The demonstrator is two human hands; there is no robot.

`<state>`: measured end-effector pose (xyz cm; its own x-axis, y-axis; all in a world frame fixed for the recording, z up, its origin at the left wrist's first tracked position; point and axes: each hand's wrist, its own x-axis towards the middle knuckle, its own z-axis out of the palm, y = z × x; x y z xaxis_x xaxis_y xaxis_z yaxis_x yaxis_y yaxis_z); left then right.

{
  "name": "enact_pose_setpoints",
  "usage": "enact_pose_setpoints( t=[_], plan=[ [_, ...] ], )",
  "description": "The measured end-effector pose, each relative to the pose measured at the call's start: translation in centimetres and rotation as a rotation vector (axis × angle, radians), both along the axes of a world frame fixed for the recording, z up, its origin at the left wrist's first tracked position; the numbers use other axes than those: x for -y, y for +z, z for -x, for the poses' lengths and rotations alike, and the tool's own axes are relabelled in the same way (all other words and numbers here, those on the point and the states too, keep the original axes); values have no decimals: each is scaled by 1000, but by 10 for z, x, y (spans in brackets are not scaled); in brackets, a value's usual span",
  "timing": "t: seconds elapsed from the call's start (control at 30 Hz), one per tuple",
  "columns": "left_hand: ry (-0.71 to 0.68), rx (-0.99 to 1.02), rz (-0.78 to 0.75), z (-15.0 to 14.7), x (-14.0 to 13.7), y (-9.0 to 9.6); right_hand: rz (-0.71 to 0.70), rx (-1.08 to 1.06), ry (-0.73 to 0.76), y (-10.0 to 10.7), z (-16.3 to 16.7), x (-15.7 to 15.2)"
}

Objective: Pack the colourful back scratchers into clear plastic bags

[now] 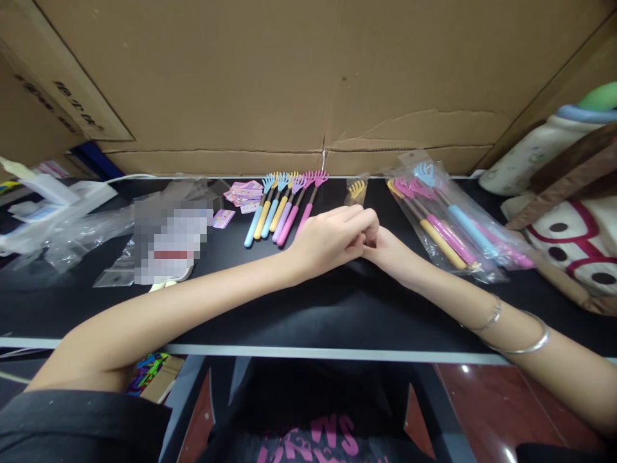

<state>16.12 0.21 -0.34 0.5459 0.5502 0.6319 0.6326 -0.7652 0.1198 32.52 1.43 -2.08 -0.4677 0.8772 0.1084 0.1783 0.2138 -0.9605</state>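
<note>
My left hand (335,238) and my right hand (388,254) meet over the middle of the black tabletop, fingers curled and pinched together. From behind them the yellow clawed head of a back scratcher (357,189) in a clear plastic bag sticks out. Its handle and the bag's near end are hidden by my hands, which appear closed on them. Just left of my left hand lies a row of several unbagged back scratchers (281,209) in blue, yellow, purple and pink. To the right, several bagged back scratchers (446,222) lie in a pile.
Small printed cards (245,191) are stacked behind the row's left side. Clear empty bags (91,222) and a pixelated, blurred item (173,244) lie further left. A cardboard wall (308,83) closes off the back. A bottle (525,154) and a plush-faced bag (578,251) stand at right.
</note>
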Motion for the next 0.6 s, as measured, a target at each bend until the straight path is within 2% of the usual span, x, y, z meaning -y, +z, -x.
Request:
enact_pose_setpoints(
  t=[0.13, 0.3, 0.43, 0.6],
  plan=[
    [-17, -9, -117, 3, -2, -6, 338, -221, 13, 3, -1, 3],
    [-24, -18, -198, 14, -6, -17, 583, -343, -29, 3, -5, -2],
    [-30, -28, -317, 17, -5, -21, 650, -375, -27, 5, -5, -1],
    [-42, -92, -549, 12, -4, -18, 633, -357, -48, 11, -4, 5]
  ],
)
